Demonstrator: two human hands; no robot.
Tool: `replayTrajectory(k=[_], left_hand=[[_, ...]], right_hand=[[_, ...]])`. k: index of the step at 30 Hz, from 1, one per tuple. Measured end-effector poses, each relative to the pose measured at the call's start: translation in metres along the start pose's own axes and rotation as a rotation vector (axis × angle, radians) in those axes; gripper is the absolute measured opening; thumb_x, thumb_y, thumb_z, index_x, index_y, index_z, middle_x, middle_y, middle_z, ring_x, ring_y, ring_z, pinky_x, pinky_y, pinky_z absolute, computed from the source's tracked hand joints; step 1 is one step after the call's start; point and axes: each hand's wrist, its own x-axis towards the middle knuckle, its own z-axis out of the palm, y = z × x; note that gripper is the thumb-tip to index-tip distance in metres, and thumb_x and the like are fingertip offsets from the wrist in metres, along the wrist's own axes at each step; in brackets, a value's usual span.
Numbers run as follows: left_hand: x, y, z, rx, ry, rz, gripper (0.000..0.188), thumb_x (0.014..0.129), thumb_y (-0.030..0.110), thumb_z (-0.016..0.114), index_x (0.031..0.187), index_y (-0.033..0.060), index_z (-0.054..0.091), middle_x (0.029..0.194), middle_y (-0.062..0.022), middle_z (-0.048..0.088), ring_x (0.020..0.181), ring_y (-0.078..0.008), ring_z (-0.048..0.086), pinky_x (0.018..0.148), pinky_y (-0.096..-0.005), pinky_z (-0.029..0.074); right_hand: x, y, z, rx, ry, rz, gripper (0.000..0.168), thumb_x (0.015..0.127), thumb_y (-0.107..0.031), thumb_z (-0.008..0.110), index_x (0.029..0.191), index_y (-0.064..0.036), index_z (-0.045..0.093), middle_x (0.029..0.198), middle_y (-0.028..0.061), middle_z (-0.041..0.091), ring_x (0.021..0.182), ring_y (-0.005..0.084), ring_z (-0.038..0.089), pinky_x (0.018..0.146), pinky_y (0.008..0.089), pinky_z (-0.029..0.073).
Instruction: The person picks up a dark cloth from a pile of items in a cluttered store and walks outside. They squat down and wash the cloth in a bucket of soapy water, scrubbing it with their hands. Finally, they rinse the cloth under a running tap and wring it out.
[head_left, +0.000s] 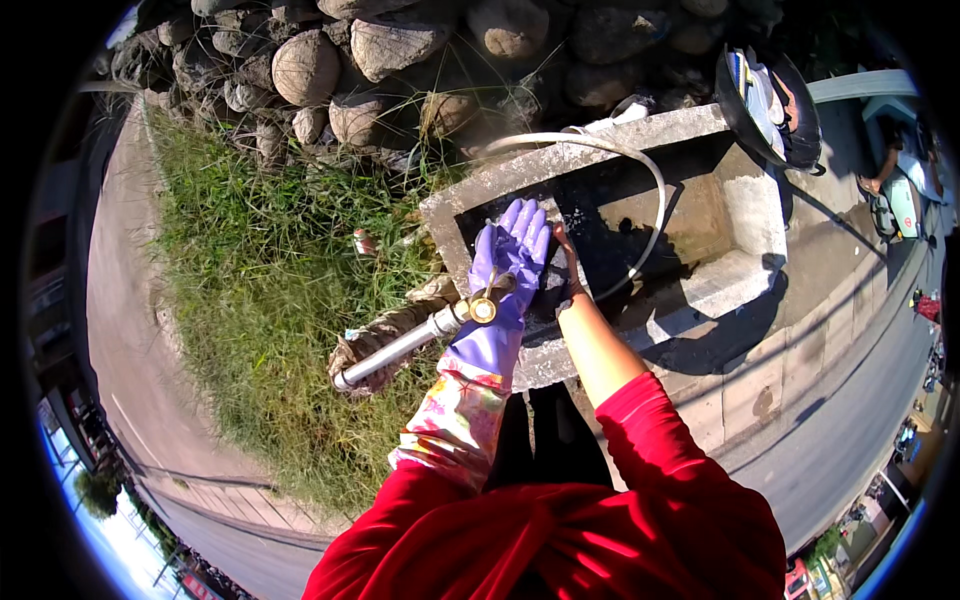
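Observation:
My left hand (517, 251) wears a wet purple rubber glove with a floral cuff (459, 416). Its palm faces up and the fingers are stretched out, slightly apart, with nothing visible in them. A brass tap (482, 309) on a metal pipe (397, 352) crosses over the gloved wrist. My bare right hand (571, 259) is close against the right side of the glove. Beside its fingers is a dark patch, and whether that is a held thing or shadow is unclear. Both hands are over the near-left part of a concrete wash basin (517, 170).
A white hose (660, 187) loops across the basin. On its far right corner rests a black tub (806, 112) with cloths or similar items. Piled stones (307, 67) stand behind, and grass (262, 300) grows at left. Beyond, a person (911, 161) is near a light-green motor scooter (904, 206).

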Motion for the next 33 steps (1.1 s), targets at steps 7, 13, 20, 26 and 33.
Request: replayTrajectory(k=[7, 13, 20, 26, 33], left_hand=[[0.017, 0.009, -0.014, -0.043, 0.126, 0.098, 0.051, 0.095, 0.029, 0.037, 0.136, -0.0011, 0.031, 0.138, -0.0218, 0.035, 0.124, -0.0400, 0.038, 0.103, -0.0507, 0.035], [0.000, 0.068, -0.074, 1.143, 0.339, 0.471, 0.047, 0.092, 0.032, 0.047, 0.127, 0.0005, 0.043, 0.111, -0.0133, 0.055, 0.094, -0.0233, 0.055, 0.082, -0.0339, 0.043], [-0.027, 0.056, -0.057, 1.775, -0.028, 0.495, 0.046, 0.078, 0.020, 0.069, 0.118, 0.0044, 0.055, 0.104, -0.0099, 0.063, 0.087, -0.0156, 0.062, 0.076, -0.0269, 0.049], [-0.018, 0.066, -0.097, 1.730, 0.092, 0.569, 0.063, 0.078, 0.029, 0.068, 0.128, 0.0017, 0.042, 0.099, -0.0141, 0.062, 0.086, -0.0234, 0.061, 0.073, -0.0347, 0.048], [-0.012, 0.028, -0.061, 0.220, 0.326, -0.336, 0.056, 0.087, 0.046, 0.056, 0.120, 0.0019, 0.053, 0.096, -0.0130, 0.063, 0.084, -0.0204, 0.061, 0.077, -0.0305, 0.050]], right_hand=[[-0.020, 0.021, 0.039, 0.097, -0.026, 0.010, 0.047, 0.088, -0.040, 0.055, 0.122, -0.007, 0.051, 0.116, 0.0065, 0.058, 0.105, 0.0176, 0.056, 0.088, 0.0312, 0.046], [0.008, 0.018, -0.046, -0.758, 0.206, -0.168, 0.045, 0.084, -0.022, 0.060, 0.122, -0.001, 0.048, 0.096, 0.0076, 0.064, 0.085, 0.0165, 0.062, 0.077, 0.0274, 0.048], [0.002, 0.021, -0.009, -1.922, 0.043, -0.750, 0.037, 0.077, -0.007, 0.063, 0.113, -0.006, 0.053, 0.101, 0.0134, 0.061, 0.097, 0.0283, 0.057, 0.082, 0.0386, 0.046], [-0.002, 0.010, 0.003, -2.123, 0.166, -0.368, 0.091, 0.071, -0.011, 0.070, 0.142, -0.003, 0.013, 0.129, 0.0236, 0.043, 0.120, 0.0389, 0.041, 0.104, 0.0427, 0.032], [0.000, 0.016, 0.001, -2.394, 0.309, -0.557, 0.085, 0.067, -0.011, 0.068, 0.140, -0.006, 0.024, 0.114, 0.0217, 0.053, 0.109, 0.0366, 0.047, 0.098, 0.0423, 0.035]])
